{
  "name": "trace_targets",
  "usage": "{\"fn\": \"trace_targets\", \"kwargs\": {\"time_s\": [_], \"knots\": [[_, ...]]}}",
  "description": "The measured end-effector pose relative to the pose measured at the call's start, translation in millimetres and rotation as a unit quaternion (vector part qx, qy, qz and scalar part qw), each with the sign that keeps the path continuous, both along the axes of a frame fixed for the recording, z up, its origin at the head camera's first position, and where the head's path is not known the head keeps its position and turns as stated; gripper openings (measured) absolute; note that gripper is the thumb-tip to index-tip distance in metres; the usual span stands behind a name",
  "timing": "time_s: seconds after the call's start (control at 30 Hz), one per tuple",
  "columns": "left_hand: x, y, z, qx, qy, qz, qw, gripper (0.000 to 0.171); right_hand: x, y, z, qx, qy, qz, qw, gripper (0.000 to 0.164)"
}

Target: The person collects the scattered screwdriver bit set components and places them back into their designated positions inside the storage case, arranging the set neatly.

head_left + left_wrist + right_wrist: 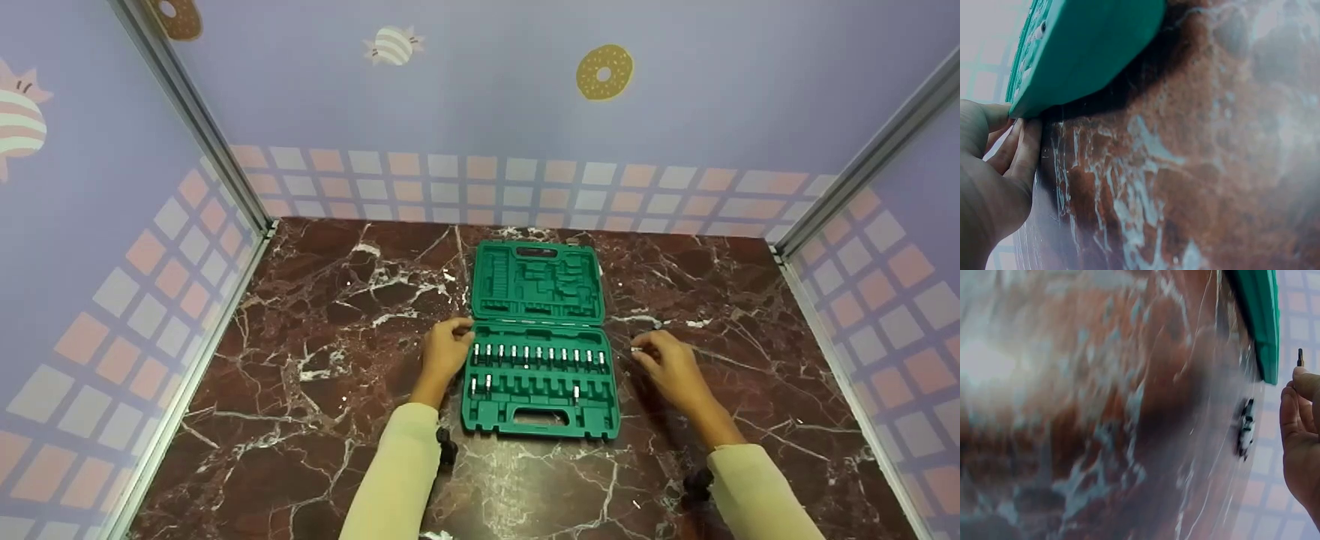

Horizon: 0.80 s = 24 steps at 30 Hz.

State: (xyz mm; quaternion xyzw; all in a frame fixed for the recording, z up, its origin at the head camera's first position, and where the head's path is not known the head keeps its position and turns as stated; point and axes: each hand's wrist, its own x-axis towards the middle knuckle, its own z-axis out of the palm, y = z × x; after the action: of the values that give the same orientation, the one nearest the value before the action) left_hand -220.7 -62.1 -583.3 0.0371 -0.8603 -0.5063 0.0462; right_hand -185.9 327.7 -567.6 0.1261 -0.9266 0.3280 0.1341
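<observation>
A green plastic socket-set case (540,427) lies unfolded on the table, its lid half (537,281) away from me. Small metal bit sockets (526,355) fill most of the upper row. A few more, such as one socket (576,394), stand in the lower row. My left hand (448,349) grips the case's left edge; in the left wrist view its thumb and fingers meet at the green rim (1081,62). Right of the case, my right hand (670,366) pinches a small dark-tipped bit (1300,358) between thumb and fingers, tip upward in the right wrist view.
Loose small dark and silvery pieces (1246,429) lie on the table beside the case, mostly hidden behind my right hand in the head view. The dark red marble-look tabletop (345,315) is bounded by patterned panels (495,180) at the back and both sides.
</observation>
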Motion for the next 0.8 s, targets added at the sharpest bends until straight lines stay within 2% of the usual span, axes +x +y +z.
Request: {"fn": "trace_targets", "kwargs": {"time_s": [0.33,0.8], "knots": [[0.2,1,-1.2,-0.011,-0.013,0.006,0.9998,0.021,3.9,-28,7.1,-0.045,0.004,0.045,0.998,0.015],[0.2,0,0.5,-0.019,-0.007,0.010,0.9998,0.020,8.0,-72,8.0,-0.025,0.020,0.114,0.993,0.016]]}}
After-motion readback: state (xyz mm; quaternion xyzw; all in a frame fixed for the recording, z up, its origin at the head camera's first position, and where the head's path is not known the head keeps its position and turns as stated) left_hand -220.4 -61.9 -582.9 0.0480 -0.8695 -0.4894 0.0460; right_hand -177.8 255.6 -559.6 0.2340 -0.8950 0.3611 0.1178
